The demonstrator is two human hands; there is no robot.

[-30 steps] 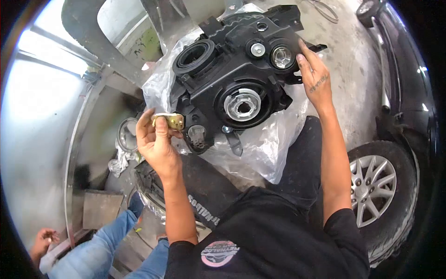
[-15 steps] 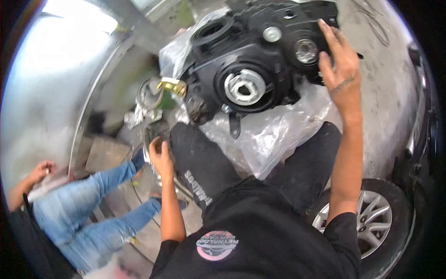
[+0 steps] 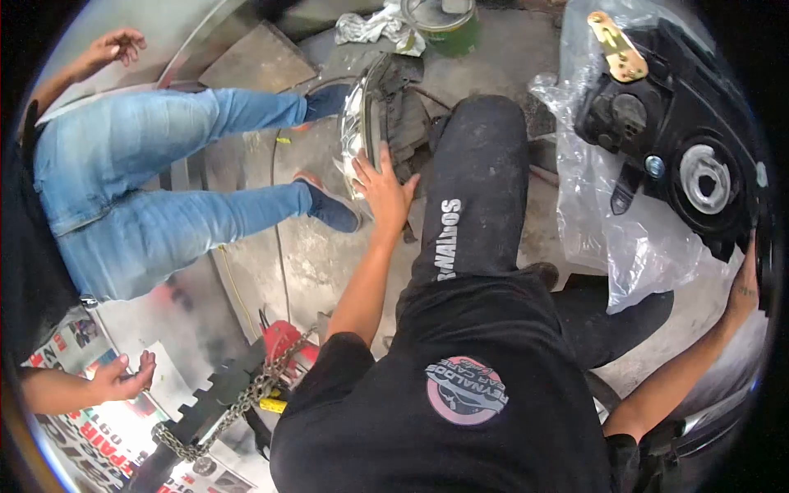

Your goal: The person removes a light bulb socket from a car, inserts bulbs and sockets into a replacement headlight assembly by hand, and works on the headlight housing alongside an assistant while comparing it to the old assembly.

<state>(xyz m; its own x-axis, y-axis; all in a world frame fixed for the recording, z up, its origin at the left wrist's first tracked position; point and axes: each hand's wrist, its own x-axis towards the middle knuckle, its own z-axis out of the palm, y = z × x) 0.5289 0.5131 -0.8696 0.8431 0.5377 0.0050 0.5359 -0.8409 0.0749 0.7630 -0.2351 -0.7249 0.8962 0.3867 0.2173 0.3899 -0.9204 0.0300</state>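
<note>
My left hand (image 3: 386, 195) reaches down beside a second car headlight (image 3: 353, 131) with a shiny clear lens, standing on the floor. Its fingers are spread; fingertips overlap the headlight's near end, though contact is unclear. On the right, a black headlight housing (image 3: 674, 123) lies back side up on a clear plastic bag (image 3: 588, 234). It has a gold-coloured metal bracket (image 3: 616, 48) and a pale round socket (image 3: 704, 179). At the housing's right edge is my right hand (image 3: 745, 283); its fingers are mostly hidden there, so their grip cannot be made out.
Another person in blue jeans (image 3: 164, 148) is at the left, both hands visible. A green tub (image 3: 444, 29) and a crumpled white cloth (image 3: 370, 29) are at the top. A chain (image 3: 242, 403) lies over a dark notched metal piece near a red object (image 3: 288, 347) lower left.
My view has swung left, so the black housing now appears at the right. My left hand has moved to the shiny headlight with fingers spreading. My right hand now appears at the housing's edge.
</note>
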